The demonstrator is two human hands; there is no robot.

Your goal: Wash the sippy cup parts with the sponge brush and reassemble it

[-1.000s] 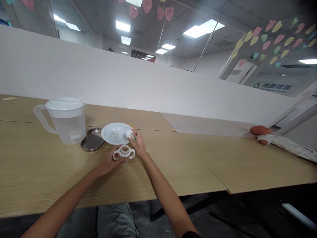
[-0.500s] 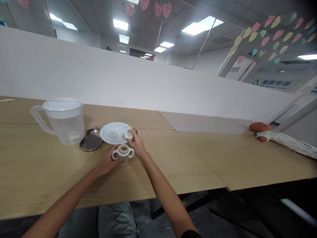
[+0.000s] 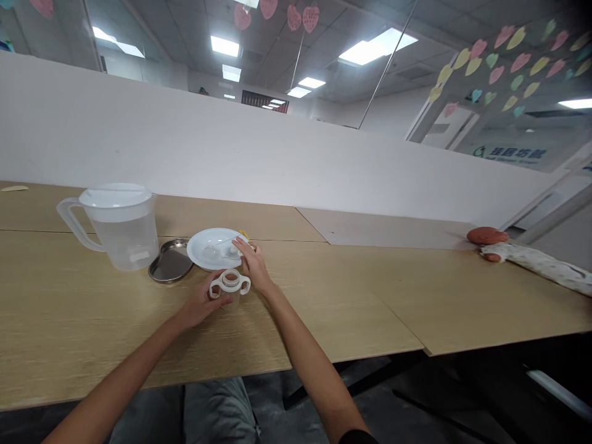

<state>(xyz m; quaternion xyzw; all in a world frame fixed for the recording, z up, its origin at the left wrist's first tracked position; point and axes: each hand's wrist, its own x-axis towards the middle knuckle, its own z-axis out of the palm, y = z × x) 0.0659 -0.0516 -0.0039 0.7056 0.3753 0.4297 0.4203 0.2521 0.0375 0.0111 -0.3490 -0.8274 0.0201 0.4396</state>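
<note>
My left hand (image 3: 198,301) is shut around a small clear bottle (image 3: 231,300) fitted with a white two-handled ring (image 3: 230,283). My right hand (image 3: 252,266) lies just beside it, its straightened fingers reaching over the rim of a white plate (image 3: 203,250). That hand shows nothing held. A small white round piece seen earlier is hidden or lost among the plate's white items. A small transparent piece (image 3: 211,252) rests on the plate.
A lidded plastic water jug (image 3: 124,243) and a metal tray (image 3: 171,262) stand left of the plate on the wooden table (image 3: 324,296). A small yellow item (image 3: 243,234) lies behind the plate. A reddish-brown object (image 3: 485,235) and patterned cloth (image 3: 536,265) lie far right.
My right hand's fingers have spread and stretched onto the plate rim, and the small white round piece no longer shows in them. My left hand and the bottle have hardly moved.
</note>
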